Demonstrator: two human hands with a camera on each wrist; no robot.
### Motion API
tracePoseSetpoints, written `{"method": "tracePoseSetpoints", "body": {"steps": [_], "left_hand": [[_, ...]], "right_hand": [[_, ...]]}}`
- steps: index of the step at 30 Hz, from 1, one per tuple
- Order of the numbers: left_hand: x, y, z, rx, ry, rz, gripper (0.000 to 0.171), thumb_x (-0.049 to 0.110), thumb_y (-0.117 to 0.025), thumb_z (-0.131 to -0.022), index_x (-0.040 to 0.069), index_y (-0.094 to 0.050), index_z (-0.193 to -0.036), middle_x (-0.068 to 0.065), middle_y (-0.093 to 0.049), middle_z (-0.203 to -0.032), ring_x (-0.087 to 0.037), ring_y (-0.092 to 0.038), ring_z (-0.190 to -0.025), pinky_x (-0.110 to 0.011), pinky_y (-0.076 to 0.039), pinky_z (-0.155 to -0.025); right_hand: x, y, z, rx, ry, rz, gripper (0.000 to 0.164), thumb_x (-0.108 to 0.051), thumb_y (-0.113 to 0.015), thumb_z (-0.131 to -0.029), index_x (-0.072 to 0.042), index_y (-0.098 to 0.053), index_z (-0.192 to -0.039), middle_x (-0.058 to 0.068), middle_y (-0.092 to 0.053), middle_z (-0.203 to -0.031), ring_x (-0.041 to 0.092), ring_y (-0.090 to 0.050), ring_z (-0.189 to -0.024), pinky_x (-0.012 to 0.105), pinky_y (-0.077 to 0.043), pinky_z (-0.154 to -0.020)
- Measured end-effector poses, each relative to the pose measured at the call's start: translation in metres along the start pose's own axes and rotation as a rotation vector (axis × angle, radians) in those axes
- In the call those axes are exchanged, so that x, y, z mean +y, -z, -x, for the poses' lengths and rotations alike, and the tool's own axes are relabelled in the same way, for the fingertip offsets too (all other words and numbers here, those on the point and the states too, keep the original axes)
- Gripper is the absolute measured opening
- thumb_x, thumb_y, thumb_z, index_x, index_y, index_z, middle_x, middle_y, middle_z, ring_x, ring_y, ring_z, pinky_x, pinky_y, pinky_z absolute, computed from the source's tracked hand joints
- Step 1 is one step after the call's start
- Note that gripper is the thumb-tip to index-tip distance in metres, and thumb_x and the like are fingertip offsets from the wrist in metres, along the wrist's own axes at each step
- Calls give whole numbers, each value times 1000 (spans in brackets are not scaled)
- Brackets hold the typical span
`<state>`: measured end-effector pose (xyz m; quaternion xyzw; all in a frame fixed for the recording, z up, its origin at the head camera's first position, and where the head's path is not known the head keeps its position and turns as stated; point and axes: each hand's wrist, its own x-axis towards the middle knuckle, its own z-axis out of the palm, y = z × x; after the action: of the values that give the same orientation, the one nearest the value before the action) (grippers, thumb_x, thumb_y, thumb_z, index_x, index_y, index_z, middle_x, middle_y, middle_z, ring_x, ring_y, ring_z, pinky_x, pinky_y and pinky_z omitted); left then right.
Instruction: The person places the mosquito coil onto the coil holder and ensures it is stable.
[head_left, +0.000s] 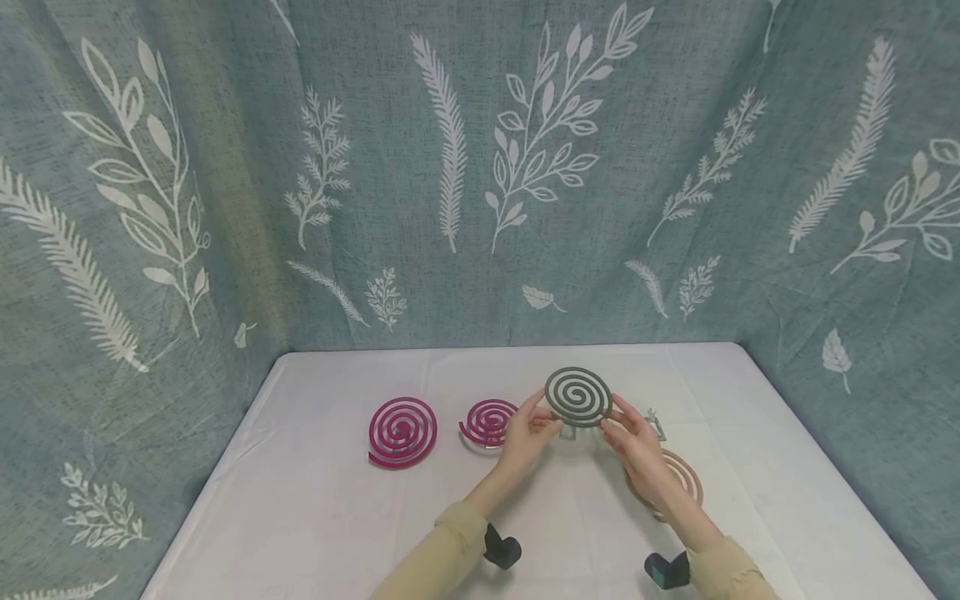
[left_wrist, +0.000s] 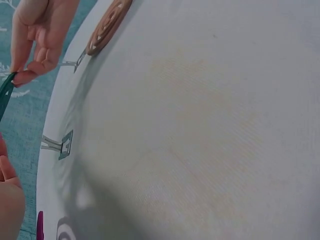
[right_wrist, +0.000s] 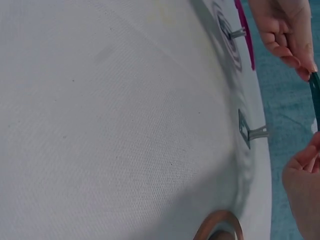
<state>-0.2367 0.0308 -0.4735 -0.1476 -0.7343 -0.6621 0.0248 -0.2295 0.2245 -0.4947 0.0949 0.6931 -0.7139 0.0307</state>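
Observation:
A dark green mosquito coil (head_left: 578, 397) is held up above the table by both hands. My left hand (head_left: 525, 435) pinches its left edge between thumb and fingers. On the opposite edge, my right hand (head_left: 637, 446) pinches it the same way. Below the coil a small metal stand (head_left: 567, 433) is on the table, also visible in the left wrist view as an upright-pronged stand (left_wrist: 66, 145). A magenta coil (head_left: 489, 421) sits raised just left of my left hand, partly hidden by it. Under my right forearm lies a brown coil (head_left: 693, 482), partly covered.
Another magenta coil (head_left: 402, 433) is farther left on the white-covered table (head_left: 315, 500). A second metal stand (head_left: 656, 425) is behind the brown coil. Patterned blue-green curtain (head_left: 480, 167) hangs around the back and sides.

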Motion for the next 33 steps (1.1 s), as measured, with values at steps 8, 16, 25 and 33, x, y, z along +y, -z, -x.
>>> {"method": "tracePoseSetpoints", "body": {"steps": [8, 16, 25, 33], "left_hand": [[-30, -8, -10, 19, 63, -16, 59, 4, -67, -84, -6, -42, -137, -22, -66, -100, -17, -62, -85, -18, -51, -76], [-17, -8, -7, 28, 72, 14, 57, -2, -64, -84, -13, -40, -134, -29, -64, -98, -23, -61, -84, -13, -47, -70], [-39, -14, -11, 46, 72, -21, 57, -1, -65, -83, -12, -41, -134, -25, -66, -96, -28, -63, -84, -26, -54, -75], [-42, -16, -11, 44, 89, -31, 57, -4, -63, -82, -12, -41, -134, -24, -66, -94, -20, -62, -79, -20, -52, -72]], "right_hand": [[1, 1, -2, 4, -30, -40, 64, -12, -52, -95, -15, -21, -151, 5, -46, -132, -5, -57, -96, 24, -45, -99], [4, 0, -8, 6, -40, -44, 65, -10, -51, -95, -15, -19, -152, 6, -47, -131, -3, -56, -95, 21, -46, -94], [10, -2, -7, 25, -44, -59, 65, -5, -50, -94, -9, -19, -151, -1, -48, -113, -2, -55, -89, 19, -47, -90], [12, -5, -4, 27, -40, -52, 64, -2, -48, -94, -5, -18, -150, -3, -49, -105, 0, -53, -85, 17, -48, -85]]}}
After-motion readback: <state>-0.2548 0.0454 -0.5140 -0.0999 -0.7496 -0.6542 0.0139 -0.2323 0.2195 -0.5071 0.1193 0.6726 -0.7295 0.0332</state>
